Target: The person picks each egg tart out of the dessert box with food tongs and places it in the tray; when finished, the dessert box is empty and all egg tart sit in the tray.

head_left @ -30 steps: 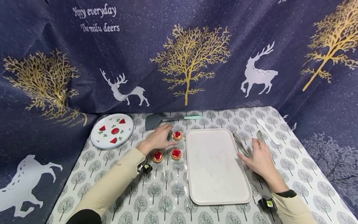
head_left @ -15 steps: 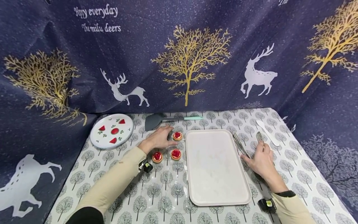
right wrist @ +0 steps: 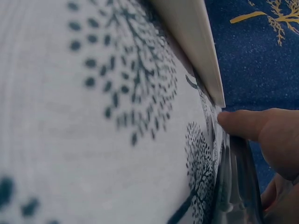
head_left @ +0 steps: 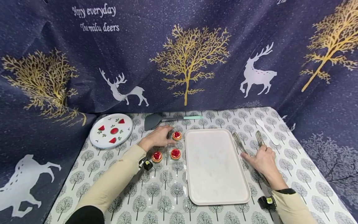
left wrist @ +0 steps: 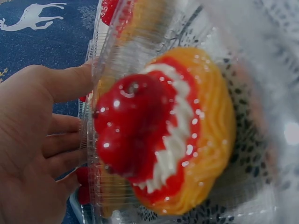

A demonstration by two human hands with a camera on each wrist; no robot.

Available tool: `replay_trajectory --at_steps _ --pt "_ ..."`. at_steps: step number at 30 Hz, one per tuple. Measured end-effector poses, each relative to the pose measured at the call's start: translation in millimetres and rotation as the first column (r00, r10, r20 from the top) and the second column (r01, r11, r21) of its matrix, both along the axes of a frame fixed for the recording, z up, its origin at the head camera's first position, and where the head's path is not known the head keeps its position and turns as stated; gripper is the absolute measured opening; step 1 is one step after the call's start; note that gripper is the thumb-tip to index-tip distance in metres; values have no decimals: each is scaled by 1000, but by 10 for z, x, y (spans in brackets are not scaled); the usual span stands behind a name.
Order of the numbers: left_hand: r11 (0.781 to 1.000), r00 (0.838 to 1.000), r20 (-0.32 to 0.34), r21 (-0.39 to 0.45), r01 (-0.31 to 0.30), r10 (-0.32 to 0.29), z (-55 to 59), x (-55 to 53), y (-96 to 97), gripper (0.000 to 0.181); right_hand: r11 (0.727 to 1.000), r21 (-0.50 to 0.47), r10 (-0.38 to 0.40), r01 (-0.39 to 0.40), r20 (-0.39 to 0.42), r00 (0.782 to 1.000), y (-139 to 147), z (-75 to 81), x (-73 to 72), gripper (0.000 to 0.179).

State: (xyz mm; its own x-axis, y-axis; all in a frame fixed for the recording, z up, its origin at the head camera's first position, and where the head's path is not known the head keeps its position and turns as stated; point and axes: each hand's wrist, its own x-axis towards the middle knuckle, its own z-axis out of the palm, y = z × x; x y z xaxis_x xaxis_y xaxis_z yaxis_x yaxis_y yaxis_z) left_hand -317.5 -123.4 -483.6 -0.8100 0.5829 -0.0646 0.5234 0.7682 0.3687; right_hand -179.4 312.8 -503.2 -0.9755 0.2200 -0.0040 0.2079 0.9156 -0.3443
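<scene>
My left hand (head_left: 158,137) is at the far left corner of a clear plastic box (head_left: 163,193). Its thumb and fingers lie against the box's thin wall in the left wrist view and hold it. Inside are red-topped tarts, with one tart (head_left: 176,135) beside the fingertips and another (head_left: 175,154) below the thumb. A nearer tart (left wrist: 173,130), with white cream and cherries, fills the left wrist view. My right hand (head_left: 263,160) grips metal tongs (head_left: 259,137), whose two arms are spread apart and point away from me. Its thumb lies on the left arm.
A pale rectangular tray (head_left: 217,166) lies between the box and the tongs. Behind are a watermelon-patterned plate (head_left: 96,140), a grey spatula (head_left: 152,121) with a mint handle, and a white plastic utensil (head_left: 267,132). A dark curtain (head_left: 179,62) hangs at the table's back edge.
My right hand has shifted slightly back and to the right along the tongs, and its fingers have moved on the right arm. My left hand has stayed at the box.
</scene>
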Motion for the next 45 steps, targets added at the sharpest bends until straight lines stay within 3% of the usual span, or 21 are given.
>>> replay_trajectory --at_steps 8,15,21,32,45 --pt "1000 999 35 -28 12 -11 43 -19 0 80 1000 3 18 -18 -51 999 31 34 -17 87" --pt "999 999 51 -47 17 -14 74 -33 21 78 998 -39 53 -55 -48 997 65 134 -33 94" --pt "998 998 64 -52 23 -20 74 -22 21 78 989 -16 144 -145 -40 989 -5 289 -58 90" --pt "999 996 91 -48 1 3 100 -11 15 79 963 0 267 -268 -86 960 -242 451 -187 81" --pt "999 994 108 -46 -11 16 108 -24 17 77 903 22 429 -430 -137 893 -621 574 -348 76"
